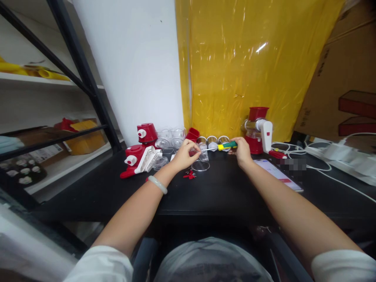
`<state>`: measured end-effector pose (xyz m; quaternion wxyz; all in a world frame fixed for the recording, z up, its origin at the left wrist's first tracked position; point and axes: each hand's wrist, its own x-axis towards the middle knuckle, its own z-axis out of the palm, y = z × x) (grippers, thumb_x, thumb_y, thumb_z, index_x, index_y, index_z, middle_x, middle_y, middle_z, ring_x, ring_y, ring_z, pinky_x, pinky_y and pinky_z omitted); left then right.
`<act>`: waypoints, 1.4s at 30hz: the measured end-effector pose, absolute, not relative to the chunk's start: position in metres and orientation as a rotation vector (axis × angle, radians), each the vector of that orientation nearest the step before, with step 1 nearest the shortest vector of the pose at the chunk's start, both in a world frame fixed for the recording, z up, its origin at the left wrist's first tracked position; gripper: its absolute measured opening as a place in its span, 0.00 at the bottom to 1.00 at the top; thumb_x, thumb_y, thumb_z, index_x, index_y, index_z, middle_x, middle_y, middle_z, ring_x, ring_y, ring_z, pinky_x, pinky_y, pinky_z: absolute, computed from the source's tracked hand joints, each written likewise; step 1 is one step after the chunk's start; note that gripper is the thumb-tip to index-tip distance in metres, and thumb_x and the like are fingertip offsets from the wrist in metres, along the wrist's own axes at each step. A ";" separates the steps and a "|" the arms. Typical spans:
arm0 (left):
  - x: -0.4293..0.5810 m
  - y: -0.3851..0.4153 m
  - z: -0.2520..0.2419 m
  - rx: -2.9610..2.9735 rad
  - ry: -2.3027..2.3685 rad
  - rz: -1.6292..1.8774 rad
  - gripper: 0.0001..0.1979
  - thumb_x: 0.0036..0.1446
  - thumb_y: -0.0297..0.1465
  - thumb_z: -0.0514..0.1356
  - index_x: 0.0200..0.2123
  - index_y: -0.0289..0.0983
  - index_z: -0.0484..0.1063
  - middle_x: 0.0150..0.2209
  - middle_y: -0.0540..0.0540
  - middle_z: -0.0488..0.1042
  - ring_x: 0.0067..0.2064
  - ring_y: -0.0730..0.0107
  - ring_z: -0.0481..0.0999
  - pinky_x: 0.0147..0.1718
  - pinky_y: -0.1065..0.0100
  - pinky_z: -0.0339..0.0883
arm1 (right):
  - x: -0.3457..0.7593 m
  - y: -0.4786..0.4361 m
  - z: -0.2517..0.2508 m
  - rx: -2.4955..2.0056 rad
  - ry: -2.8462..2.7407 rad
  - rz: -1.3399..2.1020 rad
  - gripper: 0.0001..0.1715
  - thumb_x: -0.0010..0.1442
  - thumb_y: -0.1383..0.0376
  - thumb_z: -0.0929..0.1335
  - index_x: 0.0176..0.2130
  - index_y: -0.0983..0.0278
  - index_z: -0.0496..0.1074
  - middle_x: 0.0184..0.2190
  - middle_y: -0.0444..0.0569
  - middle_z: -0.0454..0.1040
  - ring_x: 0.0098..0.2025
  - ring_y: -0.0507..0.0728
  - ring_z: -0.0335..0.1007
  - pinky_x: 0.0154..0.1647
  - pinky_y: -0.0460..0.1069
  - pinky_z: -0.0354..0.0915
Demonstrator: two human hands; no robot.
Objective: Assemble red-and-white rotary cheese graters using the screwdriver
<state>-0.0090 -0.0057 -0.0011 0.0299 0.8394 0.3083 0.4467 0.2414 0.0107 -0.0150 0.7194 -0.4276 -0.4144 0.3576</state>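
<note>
My right hand (243,152) is closed around the green and yellow handle of a screwdriver (227,146), whose shaft points left. At the shaft's tip, my left hand (185,155) has its thumb and fingers pinched together; what sits between them is too small to make out. Just below the shaft stands a clear plastic cup-like part (201,166). Small red pieces with thin pins (190,175) lie on the table in front of my left hand. Several metal grater drums (212,142) are lined up behind the screwdriver.
Red grinder bases (147,133), white crank arms (147,158) and clear cups (170,135) crowd the left of the black table (205,199). An assembled red rotary grater (257,131), a phone (277,174), white cables and a power strip (343,158) occupy the right.
</note>
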 end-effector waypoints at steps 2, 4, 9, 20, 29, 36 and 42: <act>-0.009 -0.006 -0.001 2.583 0.944 1.384 0.02 0.56 0.27 0.63 0.33 0.36 0.72 0.38 0.47 0.64 0.44 0.65 0.70 0.50 0.58 0.65 | 0.242 0.013 -0.017 -0.948 -0.942 0.746 0.05 0.51 0.64 0.63 0.30 0.62 0.67 0.21 0.38 0.67 0.15 0.48 0.62 0.14 0.44 0.62; -0.009 -0.005 -0.001 2.581 0.934 1.394 0.02 0.56 0.27 0.63 0.33 0.36 0.72 0.38 0.47 0.64 0.43 0.65 0.70 0.50 0.58 0.66 | 0.244 0.016 -0.020 -0.953 -0.960 0.709 0.06 0.52 0.61 0.66 0.30 0.62 0.67 0.21 0.38 0.67 0.16 0.48 0.62 0.15 0.44 0.62; -0.009 -0.005 -0.001 2.578 0.937 1.393 0.02 0.55 0.26 0.63 0.32 0.36 0.72 0.37 0.47 0.64 0.43 0.65 0.70 0.50 0.57 0.66 | 0.246 0.018 -0.024 -0.990 -1.025 0.667 0.15 0.55 0.53 0.68 0.30 0.61 0.66 0.13 0.36 0.62 0.13 0.48 0.58 0.14 0.44 0.60; -0.009 -0.003 -0.002 2.592 0.924 1.399 0.02 0.55 0.26 0.63 0.31 0.36 0.71 0.37 0.47 0.65 0.43 0.65 0.70 0.49 0.58 0.65 | 0.242 0.008 -0.014 -0.967 -0.951 0.775 0.08 0.54 0.65 0.59 0.30 0.62 0.67 0.18 0.39 0.66 0.14 0.50 0.60 0.15 0.45 0.59; -0.009 -0.005 -0.001 2.590 0.932 1.376 0.03 0.55 0.25 0.64 0.31 0.36 0.72 0.36 0.47 0.65 0.42 0.66 0.70 0.49 0.58 0.66 | 0.244 0.010 -0.015 -0.988 -0.965 0.723 0.07 0.51 0.66 0.61 0.29 0.62 0.67 0.20 0.40 0.66 0.17 0.50 0.62 0.15 0.45 0.59; -0.009 -0.004 -0.001 2.584 0.894 1.380 0.03 0.54 0.26 0.64 0.30 0.36 0.72 0.36 0.47 0.65 0.42 0.66 0.71 0.49 0.58 0.66 | 0.245 0.012 -0.020 -0.971 -1.003 0.705 0.06 0.55 0.60 0.65 0.30 0.61 0.65 0.14 0.36 0.62 0.12 0.49 0.57 0.14 0.45 0.60; -0.010 -0.003 -0.001 2.558 0.907 1.369 0.03 0.55 0.28 0.65 0.30 0.36 0.74 0.37 0.47 0.66 0.42 0.65 0.71 0.50 0.57 0.66 | 0.245 0.011 -0.021 -1.011 -1.040 0.659 0.12 0.59 0.56 0.65 0.29 0.60 0.64 0.10 0.35 0.61 0.11 0.49 0.56 0.14 0.44 0.60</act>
